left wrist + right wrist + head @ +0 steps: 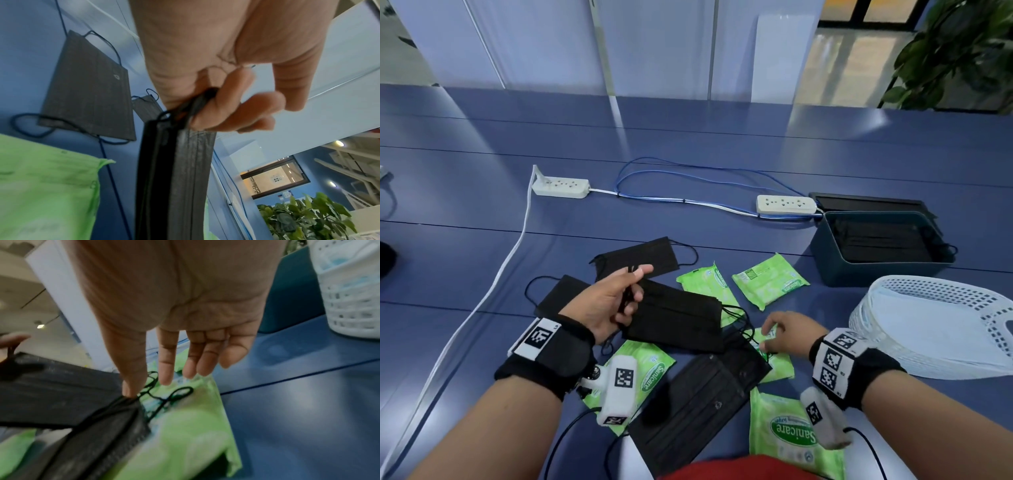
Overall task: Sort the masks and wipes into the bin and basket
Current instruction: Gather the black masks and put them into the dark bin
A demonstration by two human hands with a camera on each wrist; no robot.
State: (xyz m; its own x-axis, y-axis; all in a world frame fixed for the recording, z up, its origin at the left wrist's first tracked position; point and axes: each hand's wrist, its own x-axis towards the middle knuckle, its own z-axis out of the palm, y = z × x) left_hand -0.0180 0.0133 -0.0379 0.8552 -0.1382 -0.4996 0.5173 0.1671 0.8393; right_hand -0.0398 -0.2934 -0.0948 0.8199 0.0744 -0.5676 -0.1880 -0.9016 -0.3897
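My left hand (pixel 631 291) pinches the end of a small stack of black masks (pixel 674 315), lifted over the pile; the left wrist view shows the fingers (pixel 236 110) curled on the stack's edge (pixel 179 170). My right hand (pixel 774 325) is open, fingers straight, reaching down to a green wipes pack (pixel 777 359) half under a black mask. In the right wrist view the thumb touches the mask (pixel 102 426) beside that pack (pixel 185 426). More black masks (pixel 643 257) (pixel 698 404) and green wipes packs (pixel 770 277) (pixel 791 431) lie scattered on the blue table.
A dark teal bin (pixel 876 270) with black masks inside stands at the right. A white perforated basket (pixel 928 301) holding pale masks sits nearer, at the right edge. Two power strips (pixel 560 186) (pixel 786 204) and their cables run across the table behind the pile.
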